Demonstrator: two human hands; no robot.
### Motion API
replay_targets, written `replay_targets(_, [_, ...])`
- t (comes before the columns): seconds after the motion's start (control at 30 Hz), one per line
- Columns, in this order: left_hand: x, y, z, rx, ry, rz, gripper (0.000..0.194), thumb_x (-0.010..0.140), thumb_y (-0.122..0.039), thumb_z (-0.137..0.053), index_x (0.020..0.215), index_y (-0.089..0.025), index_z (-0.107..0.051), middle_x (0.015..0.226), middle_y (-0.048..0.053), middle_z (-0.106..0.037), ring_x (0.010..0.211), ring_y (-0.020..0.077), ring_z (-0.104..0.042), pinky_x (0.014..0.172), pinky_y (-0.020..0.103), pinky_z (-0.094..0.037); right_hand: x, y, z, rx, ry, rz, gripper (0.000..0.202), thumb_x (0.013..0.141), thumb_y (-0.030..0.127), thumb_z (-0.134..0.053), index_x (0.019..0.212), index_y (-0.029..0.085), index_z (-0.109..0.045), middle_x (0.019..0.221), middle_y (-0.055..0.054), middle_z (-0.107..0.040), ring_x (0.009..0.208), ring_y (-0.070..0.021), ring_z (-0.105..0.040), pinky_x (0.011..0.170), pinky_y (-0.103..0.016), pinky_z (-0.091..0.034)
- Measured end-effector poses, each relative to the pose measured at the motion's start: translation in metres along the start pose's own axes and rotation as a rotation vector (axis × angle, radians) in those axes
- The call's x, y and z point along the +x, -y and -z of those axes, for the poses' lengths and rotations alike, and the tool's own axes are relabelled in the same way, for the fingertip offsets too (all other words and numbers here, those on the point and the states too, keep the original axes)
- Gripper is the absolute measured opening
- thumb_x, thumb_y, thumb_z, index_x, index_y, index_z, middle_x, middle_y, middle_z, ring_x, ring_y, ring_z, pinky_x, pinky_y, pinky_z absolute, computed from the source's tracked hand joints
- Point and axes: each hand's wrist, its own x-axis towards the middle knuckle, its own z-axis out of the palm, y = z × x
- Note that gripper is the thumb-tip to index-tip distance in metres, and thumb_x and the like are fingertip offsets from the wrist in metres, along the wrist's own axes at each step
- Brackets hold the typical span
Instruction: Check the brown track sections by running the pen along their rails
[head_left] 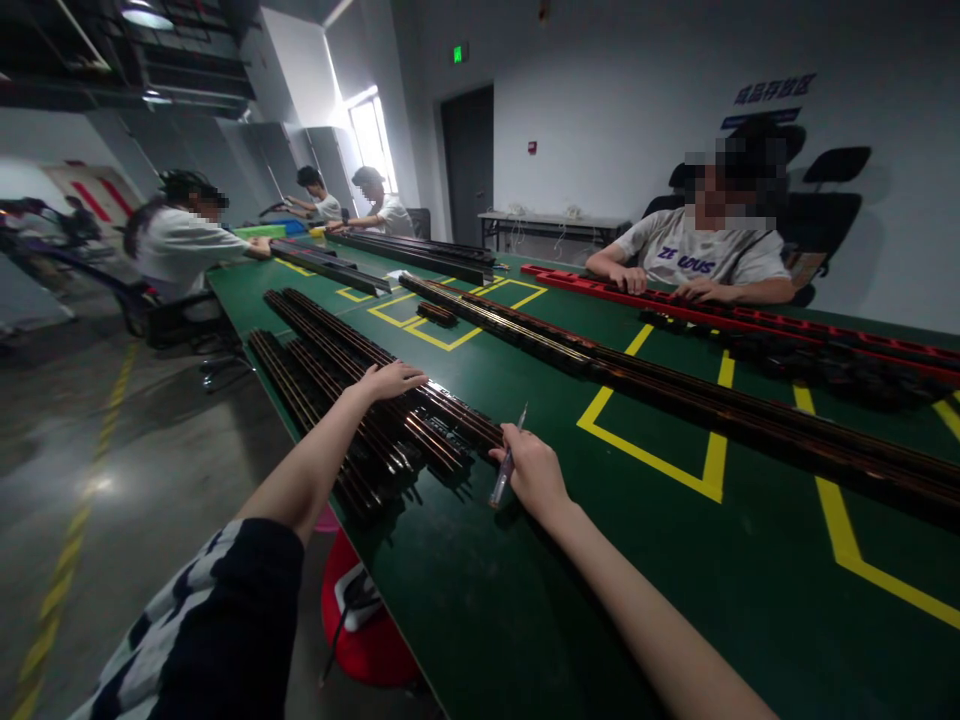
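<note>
My left hand lies with its fingers stretched out over a long dark rail with copper-coloured strips. In my right hand is a slim clear pen, thin tip pointing up and away. The fingertips of that hand are at the near end of the same rail. Beside it, closer to the table edge, lie several similar rails in a loose bundle. A shorter piece with copper strips rests at the bundle's near end.
The green table carries yellow tape outlines. A long row of dark rails crosses it to the right. A co-worker opposite touches a red rail; others sit farther back. A red stool stands below the table edge.
</note>
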Motion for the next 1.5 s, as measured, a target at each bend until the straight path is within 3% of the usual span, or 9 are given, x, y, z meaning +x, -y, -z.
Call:
replay_targets(0.2, [-0.008,0.009,-0.006,-0.021,-0.086,0.052,0.053,0.095,-0.055,-0.018,0.134,-0.038,-0.049,0.152,-0.003,-0.039,0.144,0.0268,-0.024,0.109,0.064,-0.020,0.008,0.009,-0.014,0.060,-0.034,0.026,0.009,0.090,0.021,-0.057,0.098,0.019,-0.054,0.092,-0.010,-0.067,0.087,-0.0236,-0.066,0.073,-0.032,-0.050])
replay_targets(0.43, [-0.013,0.004,-0.009,0.001,-0.164,0.136,0.050,0.096,-0.051,-0.020,0.132,-0.036,-0.051,0.151,0.000,-0.041,0.141,0.0293,-0.028,0.108,0.063,-0.024,0.006,0.000,-0.019,0.336,0.009,0.095,0.033,0.089,0.017,-0.057,0.121,0.017,-0.048,0.096,-0.008,-0.062,0.089,-0.0198,-0.065,0.080,-0.032,-0.051])
replay_targets(0.57, [-0.020,-0.006,-0.009,0.016,-0.196,0.163,0.049,0.097,-0.045,-0.019,0.132,-0.035,-0.051,0.151,0.001,-0.041,0.139,0.0284,-0.033,0.107,0.061,-0.029,0.004,-0.003,-0.021,0.443,0.032,0.103,0.047,0.084,0.018,-0.062,0.127,0.017,-0.044,0.096,-0.006,-0.059,0.088,-0.0186,-0.063,0.082,-0.032,-0.050])
replay_targets(0.7, [-0.037,-0.031,-0.012,0.040,-0.238,0.141,0.047,0.096,-0.043,-0.025,0.129,-0.027,-0.054,0.148,0.007,-0.044,0.138,0.0270,-0.035,0.109,0.056,-0.029,0.004,0.000,-0.019,0.415,0.032,0.087,0.037,0.088,0.020,-0.059,0.122,0.014,-0.045,0.099,-0.009,-0.060,0.090,-0.0192,-0.062,0.083,-0.032,-0.048])
replay_targets(0.83, [-0.060,-0.073,-0.019,0.088,-0.339,0.013,0.042,0.094,-0.041,-0.032,0.122,-0.024,-0.059,0.138,0.009,-0.054,0.133,0.0248,-0.042,0.110,0.048,-0.029,-0.002,0.001,-0.011,0.182,-0.026,0.069,0.015,0.091,0.022,-0.053,0.104,0.017,-0.051,0.094,-0.010,-0.063,0.091,-0.0224,-0.060,0.081,-0.034,-0.046])
replay_targets(1.0, [-0.076,-0.146,-0.021,0.093,-0.377,-0.262,0.035,0.091,-0.035,-0.038,0.115,-0.026,-0.062,0.123,0.006,-0.064,0.118,0.0256,-0.055,0.102,0.042,-0.039,-0.026,-0.026,0.009,-0.096,-0.055,0.120,0.022,0.094,0.031,-0.049,0.103,0.012,-0.053,0.101,-0.017,-0.065,0.096,-0.0273,-0.059,0.084,-0.038,-0.045])
replay_targets(1.17, [-0.077,-0.227,-0.028,0.052,-0.238,-0.510,0.033,0.093,-0.034,-0.038,0.112,-0.025,-0.062,0.119,0.005,-0.066,0.113,0.0237,-0.059,0.097,0.038,-0.044,-0.077,-0.103,0.060,-0.233,-0.061,-0.076,0.020,0.092,0.021,-0.050,0.109,0.011,-0.053,0.104,-0.019,-0.066,0.101,-0.0287,-0.060,0.086,-0.041,-0.046])
replay_targets(1.37, [-0.077,-0.323,-0.044,0.007,-0.095,-0.822,0.034,0.093,-0.031,-0.041,0.118,-0.019,-0.059,0.123,0.009,-0.064,0.113,0.0219,-0.059,0.099,0.035,-0.044,-0.176,-0.219,0.142,-0.195,-0.048,-0.460,0.026,0.093,0.023,-0.047,0.115,0.011,-0.053,0.104,-0.017,-0.065,0.098,-0.0263,-0.062,0.086,-0.038,-0.048])
replay_targets(1.5, [-0.067,-0.382,-0.045,0.034,-0.070,-0.941,0.033,0.094,-0.031,-0.038,0.115,-0.021,-0.061,0.120,0.008,-0.063,0.112,0.0228,-0.059,0.096,0.038,-0.047,-0.235,-0.270,0.176,-0.239,-0.161,-0.604,0.026,0.093,0.026,-0.045,0.112,0.011,-0.053,0.107,-0.017,-0.063,0.095,-0.0254,-0.062,0.083,-0.038,-0.049])
